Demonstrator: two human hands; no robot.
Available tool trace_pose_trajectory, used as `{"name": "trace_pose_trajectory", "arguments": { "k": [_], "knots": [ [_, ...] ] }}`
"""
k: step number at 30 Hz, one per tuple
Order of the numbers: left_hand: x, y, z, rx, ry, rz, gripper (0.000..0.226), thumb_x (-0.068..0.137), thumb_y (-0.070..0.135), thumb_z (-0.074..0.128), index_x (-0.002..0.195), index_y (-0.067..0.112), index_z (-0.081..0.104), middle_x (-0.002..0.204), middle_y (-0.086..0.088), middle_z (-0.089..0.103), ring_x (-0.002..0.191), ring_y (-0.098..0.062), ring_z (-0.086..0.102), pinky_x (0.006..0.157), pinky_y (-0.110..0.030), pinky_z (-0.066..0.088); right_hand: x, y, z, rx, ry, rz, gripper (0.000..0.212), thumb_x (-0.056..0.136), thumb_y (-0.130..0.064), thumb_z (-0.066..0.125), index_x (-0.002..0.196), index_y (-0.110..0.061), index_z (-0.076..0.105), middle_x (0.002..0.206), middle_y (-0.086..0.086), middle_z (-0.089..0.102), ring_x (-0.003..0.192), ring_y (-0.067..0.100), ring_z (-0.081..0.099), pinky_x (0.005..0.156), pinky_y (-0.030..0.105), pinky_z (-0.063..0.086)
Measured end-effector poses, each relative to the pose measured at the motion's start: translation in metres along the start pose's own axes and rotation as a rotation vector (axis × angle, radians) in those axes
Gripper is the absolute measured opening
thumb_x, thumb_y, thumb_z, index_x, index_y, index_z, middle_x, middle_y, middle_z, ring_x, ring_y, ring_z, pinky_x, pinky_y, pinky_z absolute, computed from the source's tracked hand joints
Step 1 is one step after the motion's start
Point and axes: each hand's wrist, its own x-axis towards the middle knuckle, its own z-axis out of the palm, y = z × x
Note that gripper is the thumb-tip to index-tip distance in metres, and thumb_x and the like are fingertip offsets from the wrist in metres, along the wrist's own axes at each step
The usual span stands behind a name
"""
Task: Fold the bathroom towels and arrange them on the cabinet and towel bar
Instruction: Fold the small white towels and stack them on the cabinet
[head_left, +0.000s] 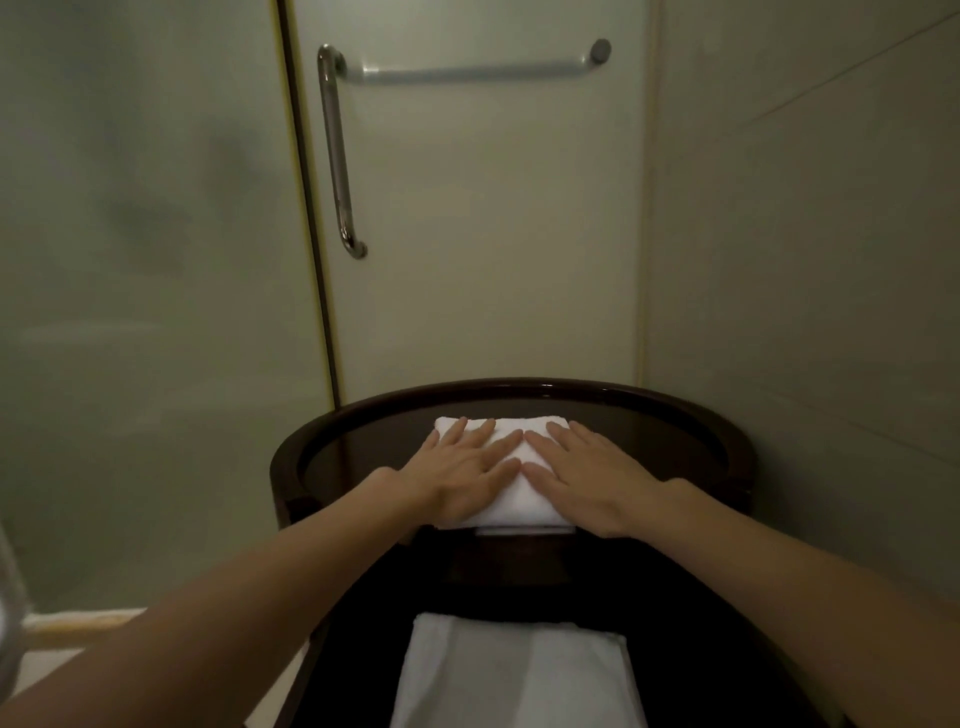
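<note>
Your left grip (457, 473) and right grip (587, 478) both lie flat on a folded white towel (514, 506). The fingers are straight and slightly spread, the palms are down, and neither grip pinches anything. The index fingertips of the two grips nearly meet over the middle of the towel.

The towel sits under both grips on the top surface of a dark round cabinet (291, 457). Its near edge reaches the front lip of the cabinet, just below your palms. Its far edge shows just beyond your fingertips.

Below your grips and closer to you, a second towel (511, 670) lies flat on a lower shelf of the same cabinet.

Well above and beyond your grips, a horizontal towel bar (467, 73) is mounted on a frosted door (493, 234). A vertical metal handle (335, 150) hangs from the bar's left end.
</note>
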Motion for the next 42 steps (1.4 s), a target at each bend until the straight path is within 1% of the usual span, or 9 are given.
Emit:
{"name": "trace_pose_trajectory", "arguments": {
  "k": [9,14,17,20,22,25,32,37,42],
  "knots": [
    [0.002,-0.004,-0.002,-0.051,0.064,0.01,0.057,0.094,0.062,0.014,0.147,0.046,0.006,0.161,0.004,0.002,0.147,-0.024,-0.001,0.115,-0.049,-0.004,-0.005,-0.003,-0.01,0.001,0.027,0.003,0.062,0.098,-0.056,0.014,0.153,-0.027,0.007,0.161,0.008,0.008,0.148,0.025,0.005,0.119,0.04,0.006],
    [-0.04,0.003,-0.021,-0.147,0.244,0.133,0.062,0.089,0.065,0.025,0.147,0.043,0.019,0.159,0.007,0.011,0.146,-0.015,0.002,0.116,-0.045,-0.002,-0.039,-0.015,-0.026,0.046,0.215,-0.16,0.059,0.097,-0.056,0.026,0.149,-0.028,0.024,0.156,0.004,0.026,0.143,0.018,0.021,0.117,0.033,0.014],
    [-0.077,0.012,-0.026,-0.172,0.317,0.206,0.067,0.085,0.063,0.029,0.146,0.035,0.031,0.157,0.008,0.022,0.144,-0.01,0.011,0.118,-0.038,0.007,-0.062,-0.025,-0.027,0.076,0.25,-0.213,0.056,0.096,-0.055,0.031,0.146,-0.029,0.032,0.153,0.0,0.032,0.14,0.016,0.027,0.114,0.031,0.019],
    [-0.108,0.022,-0.03,-0.222,0.374,0.253,0.059,0.086,0.053,0.04,0.136,0.023,0.05,0.144,0.001,0.044,0.135,-0.014,0.035,0.114,-0.037,0.026,-0.08,-0.027,-0.026,0.029,0.278,-0.222,0.052,0.094,-0.049,0.04,0.141,-0.025,0.041,0.147,0.006,0.041,0.133,0.021,0.038,0.11,0.033,0.028],
    [-0.124,0.028,-0.029,-0.211,0.339,0.287,0.051,0.087,0.047,0.044,0.126,0.017,0.059,0.131,-0.003,0.056,0.122,-0.017,0.048,0.105,-0.038,0.037,-0.093,-0.027,-0.026,0.008,0.277,-0.228,0.051,0.092,-0.045,0.047,0.136,-0.02,0.048,0.14,0.011,0.047,0.126,0.025,0.045,0.105,0.036,0.036],
    [-0.141,0.039,-0.02,-0.213,0.243,0.313,0.045,0.089,0.041,0.051,0.122,0.012,0.062,0.121,-0.005,0.06,0.109,-0.019,0.057,0.097,-0.038,0.044,-0.112,-0.028,-0.022,-0.014,0.224,-0.261,0.052,0.091,-0.046,0.048,0.134,-0.016,0.049,0.134,0.011,0.05,0.121,0.027,0.048,0.1,0.041,0.042],
    [-0.16,0.06,0.009,-0.183,-0.07,0.25,0.057,0.087,0.056,0.052,0.133,0.022,0.052,0.135,0.005,0.05,0.119,-0.01,0.049,0.102,-0.033,0.041,-0.147,-0.034,-0.006,-0.028,0.015,-0.301,0.06,0.087,-0.059,0.048,0.136,-0.025,0.045,0.133,-0.001,0.048,0.117,0.015,0.047,0.093,0.031,0.045],
    [-0.165,0.067,0.026,-0.151,-0.304,0.194,0.071,0.08,0.069,0.05,0.141,0.034,0.037,0.147,0.009,0.037,0.131,-0.014,0.038,0.108,-0.035,0.034,-0.153,-0.042,-0.003,-0.01,-0.285,-0.288,0.057,0.083,-0.064,0.054,0.128,-0.029,0.052,0.109,-0.011,0.051,0.1,0.01,0.049,0.08,0.026,0.041],
    [-0.156,0.062,0.029,-0.117,-0.46,0.138,0.063,0.083,0.047,0.056,0.141,0.049,0.03,0.148,0.01,0.036,0.127,-0.012,0.039,0.105,-0.031,0.03,-0.148,-0.054,-0.006,0.02,-0.542,-0.243,0.049,0.088,-0.054,0.057,0.131,-0.03,0.052,0.127,-0.003,0.054,0.108,0.017,0.054,0.092,0.028,0.044]
  ]
}}
